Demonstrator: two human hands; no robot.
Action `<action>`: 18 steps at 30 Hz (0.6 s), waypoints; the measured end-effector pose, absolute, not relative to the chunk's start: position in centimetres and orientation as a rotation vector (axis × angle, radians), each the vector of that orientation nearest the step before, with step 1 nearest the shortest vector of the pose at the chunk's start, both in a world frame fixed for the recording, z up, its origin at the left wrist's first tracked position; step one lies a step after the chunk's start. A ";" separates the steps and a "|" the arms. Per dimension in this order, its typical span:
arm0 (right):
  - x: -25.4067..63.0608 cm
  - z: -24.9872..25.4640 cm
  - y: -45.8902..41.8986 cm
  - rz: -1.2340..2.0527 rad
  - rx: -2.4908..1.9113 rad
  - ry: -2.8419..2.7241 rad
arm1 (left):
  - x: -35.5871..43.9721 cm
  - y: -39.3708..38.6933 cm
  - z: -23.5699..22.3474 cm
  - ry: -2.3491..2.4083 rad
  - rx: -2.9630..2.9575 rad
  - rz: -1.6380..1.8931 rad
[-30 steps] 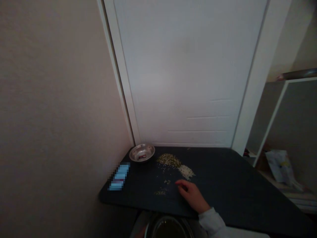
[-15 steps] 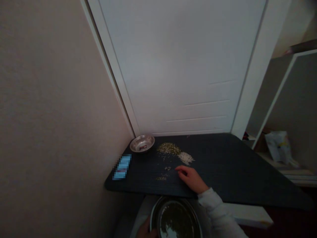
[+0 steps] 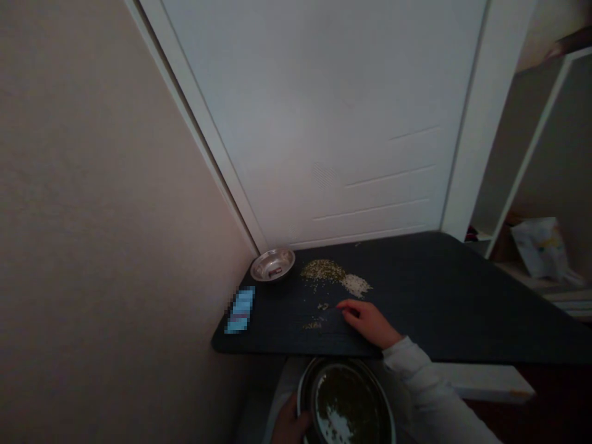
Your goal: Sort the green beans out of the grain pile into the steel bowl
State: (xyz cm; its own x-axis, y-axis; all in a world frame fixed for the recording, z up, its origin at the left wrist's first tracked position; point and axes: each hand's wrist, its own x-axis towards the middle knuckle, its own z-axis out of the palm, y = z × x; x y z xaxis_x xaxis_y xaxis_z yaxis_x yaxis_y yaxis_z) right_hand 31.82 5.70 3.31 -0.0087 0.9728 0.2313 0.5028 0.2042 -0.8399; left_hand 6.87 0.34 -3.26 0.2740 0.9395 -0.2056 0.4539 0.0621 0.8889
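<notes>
My left hand grips the left rim of a round metal basin below the table's front edge, thumb over the rim. Another round rim shows inside the basin; the dark greenish contents and a whitish patch are too dim to name. On the table, my right hand reaches in from the right in a light sleeve. Its index finger is stretched out and the thumb stands a little apart beneath it. The fingertips are close to a few pale grains. Beyond them lie a greenish, bean-like pile and a pile of white grains.
A shallow metal bowl with a small dark item inside stands at the table's back left. In front of it lies a blurred-out blue phone-like object. The dark table meets a white door; a wall borders the left.
The view has shifted and tilted slightly, so the table and both hands appear farther right. My right hand stays by the loose grains; my left hand keeps hold of the basin.
</notes>
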 end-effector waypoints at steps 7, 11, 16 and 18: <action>32.0 3.2 5.8 0.675 -1.421 -1.660 | 7.1 0.4 -3.6 1.208 1.543 0.619; 32.1 3.2 5.8 0.651 -1.434 -1.687 | 7.2 0.6 -3.4 1.199 1.510 0.622; 32.2 3.2 5.8 0.614 -1.445 -1.719 | 7.2 0.7 -3.4 1.199 1.527 0.622; 32.2 3.2 5.7 0.615 -1.450 -1.718 | 7.3 0.7 -3.5 1.204 1.509 0.617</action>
